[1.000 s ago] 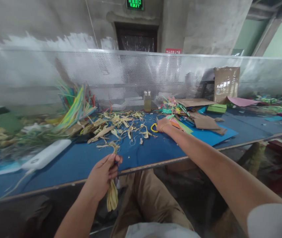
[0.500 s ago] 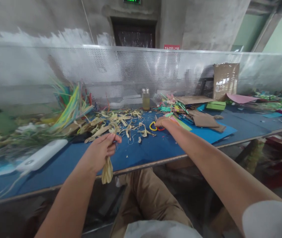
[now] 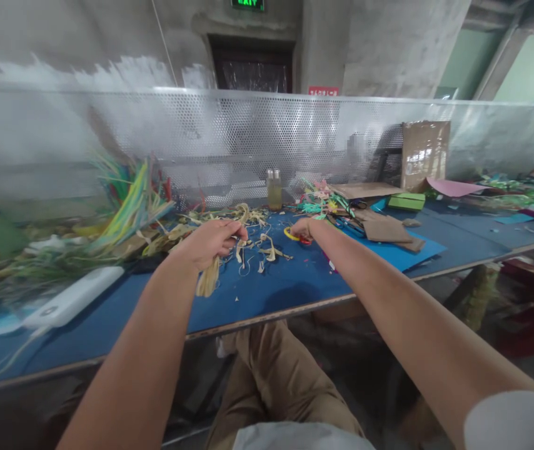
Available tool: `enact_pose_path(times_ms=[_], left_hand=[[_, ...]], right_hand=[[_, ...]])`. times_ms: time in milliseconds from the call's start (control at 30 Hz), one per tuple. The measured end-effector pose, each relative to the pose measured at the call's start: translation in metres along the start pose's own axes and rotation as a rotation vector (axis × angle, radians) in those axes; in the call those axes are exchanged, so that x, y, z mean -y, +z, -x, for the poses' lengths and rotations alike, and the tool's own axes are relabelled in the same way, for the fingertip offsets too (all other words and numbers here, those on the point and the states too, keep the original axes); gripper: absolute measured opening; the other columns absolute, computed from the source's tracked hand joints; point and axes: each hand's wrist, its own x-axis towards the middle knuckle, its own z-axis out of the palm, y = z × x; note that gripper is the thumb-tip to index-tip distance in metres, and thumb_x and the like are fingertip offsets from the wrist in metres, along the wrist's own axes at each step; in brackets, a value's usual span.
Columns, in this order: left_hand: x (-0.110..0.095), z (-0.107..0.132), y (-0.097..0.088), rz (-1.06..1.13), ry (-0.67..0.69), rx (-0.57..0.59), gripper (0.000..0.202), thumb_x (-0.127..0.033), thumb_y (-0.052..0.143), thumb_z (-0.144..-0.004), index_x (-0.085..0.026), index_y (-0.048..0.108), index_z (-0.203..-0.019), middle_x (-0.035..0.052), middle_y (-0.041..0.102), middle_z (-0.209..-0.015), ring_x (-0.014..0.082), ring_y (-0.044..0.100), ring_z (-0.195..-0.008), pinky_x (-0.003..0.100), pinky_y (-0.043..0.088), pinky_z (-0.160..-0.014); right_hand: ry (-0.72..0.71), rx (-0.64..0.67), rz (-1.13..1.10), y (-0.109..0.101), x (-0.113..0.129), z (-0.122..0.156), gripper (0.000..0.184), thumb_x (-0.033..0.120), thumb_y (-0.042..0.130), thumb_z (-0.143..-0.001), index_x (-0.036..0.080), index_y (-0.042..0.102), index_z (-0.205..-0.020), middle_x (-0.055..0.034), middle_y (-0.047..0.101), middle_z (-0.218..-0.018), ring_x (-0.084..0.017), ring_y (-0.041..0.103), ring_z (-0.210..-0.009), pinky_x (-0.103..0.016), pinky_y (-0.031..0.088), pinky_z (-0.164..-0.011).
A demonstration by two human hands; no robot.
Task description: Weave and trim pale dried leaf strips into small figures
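Observation:
My left hand (image 3: 213, 240) is closed around a bundle of dry tan leaf strips (image 3: 209, 279) that hangs below the fist, held over the blue table (image 3: 267, 290). It hovers at the near edge of a scattered pile of the same strips (image 3: 248, 234). My right hand (image 3: 302, 229) reaches farther out and rests on scissors with yellow and red handle loops (image 3: 291, 234); its fingers are curled on them.
A perforated metal screen (image 3: 257, 137) runs along the table's far side. A small glass bottle (image 3: 274, 190) stands by it. Coloured strips (image 3: 130, 200) lie left, a white power bank (image 3: 72, 297) near left, cardboard pieces (image 3: 386, 228) and a green box (image 3: 406, 200) right.
My left hand has risen from below the table edge and moved forward with the leaf bundle to the strip pile. My right hand has shifted slightly left onto the scissors' handles.

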Motion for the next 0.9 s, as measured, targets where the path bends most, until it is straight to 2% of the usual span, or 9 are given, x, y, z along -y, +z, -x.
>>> enact_pose_path(times_ms=[133,233,300,333,400,500,567,700,900], left_hand=[[-0.001,-0.003,-0.003,-0.045,0.021,-0.026,0.028,-0.04,0.053,-0.08,-0.015,0.056,-0.068,-0.0013,0.038,-0.053,0.0038,0.022,-0.039,0.018,0.013,-0.038],[-0.004,-0.002,-0.003,-0.041,0.032,-0.044,0.027,-0.039,0.052,-0.081,-0.015,0.056,-0.069,-0.0008,0.04,-0.054,0.004,0.021,-0.04,0.018,0.013,-0.038],[-0.007,0.001,-0.002,-0.044,0.028,-0.062,0.025,-0.036,0.051,-0.082,-0.015,0.055,-0.07,-0.0011,0.04,-0.054,0.0041,0.021,-0.04,0.018,0.014,-0.038],[-0.008,0.003,-0.001,-0.049,0.027,-0.071,0.024,-0.036,0.05,-0.082,-0.015,0.055,-0.07,-0.0016,0.038,-0.054,0.0043,0.02,-0.04,0.018,0.013,-0.038],[-0.01,0.006,0.001,-0.059,0.036,-0.081,0.025,-0.035,0.049,-0.083,-0.015,0.054,-0.07,-0.0031,0.034,-0.051,0.0047,0.019,-0.039,0.019,0.013,-0.037],[-0.01,0.009,0.004,-0.07,0.068,-0.088,0.026,-0.037,0.048,-0.083,-0.015,0.054,-0.07,-0.0046,0.029,-0.05,0.0048,0.018,-0.039,0.019,0.012,-0.037],[-0.009,0.011,0.007,-0.069,0.082,-0.094,0.026,-0.038,0.048,-0.083,-0.015,0.053,-0.07,-0.0047,0.03,-0.051,0.0045,0.019,-0.039,0.019,0.012,-0.038],[-0.01,0.017,0.012,-0.064,0.092,-0.102,0.027,-0.039,0.048,-0.082,-0.016,0.053,-0.07,-0.005,0.028,-0.051,0.0047,0.019,-0.039,0.019,0.013,-0.038],[-0.011,0.027,0.016,-0.051,0.089,-0.064,0.028,-0.04,0.051,-0.081,-0.017,0.054,-0.067,-0.0048,0.025,-0.05,0.0055,0.02,-0.039,0.019,0.013,-0.038]], right_hand=[[-0.003,0.03,-0.261,-0.016,-0.003,0.022,0.017,0.017,0.055,-0.076,0.015,0.047,-0.062,0.0032,0.045,-0.046,-0.009,0.047,-0.044,-0.022,0.045,-0.049],[-0.138,0.046,-0.508,-0.01,0.0,0.06,0.014,0.024,0.05,-0.082,0.017,0.046,-0.071,0.0051,0.045,-0.051,-0.007,0.046,-0.048,-0.021,0.047,-0.056],[-0.356,0.203,-0.989,0.005,-0.001,0.098,0.003,0.019,0.05,-0.079,0.018,0.051,-0.082,0.0029,0.053,-0.061,-0.008,0.051,-0.055,-0.024,0.049,-0.062],[-0.427,0.275,-1.134,0.015,-0.003,0.119,0.014,0.014,0.05,-0.076,0.018,0.052,-0.089,0.0015,0.057,-0.067,-0.009,0.054,-0.061,-0.026,0.049,-0.065],[-0.422,0.506,-1.245,0.04,-0.01,0.159,0.034,0.009,0.05,-0.07,0.02,0.051,-0.103,-0.003,0.062,-0.085,-0.014,0.059,-0.077,-0.03,0.049,-0.07],[-0.32,0.693,-1.373,0.077,-0.022,0.2,0.038,0.017,0.051,-0.072,0.022,0.049,-0.11,-0.0049,0.06,-0.091,-0.017,0.058,-0.08,-0.033,0.048,-0.069],[-0.227,0.773,-1.432,0.097,-0.025,0.211,0.03,0.034,0.048,-0.081,0.02,0.05,-0.107,-0.0053,0.058,-0.085,-0.017,0.057,-0.074,-0.033,0.047,-0.065],[-0.128,0.847,-1.453,0.117,-0.019,0.211,0.055,0.067,0.038,-0.079,0.018,0.05,-0.104,-0.005,0.055,-0.078,-0.016,0.053,-0.067,-0.034,0.046,-0.06],[-0.102,0.823,-1.529,0.12,0.001,0.205,0.067,0.078,0.033,-0.073,0.021,0.052,-0.101,-0.0019,0.05,-0.072,-0.013,0.047,-0.06,-0.026,0.04,-0.054]])
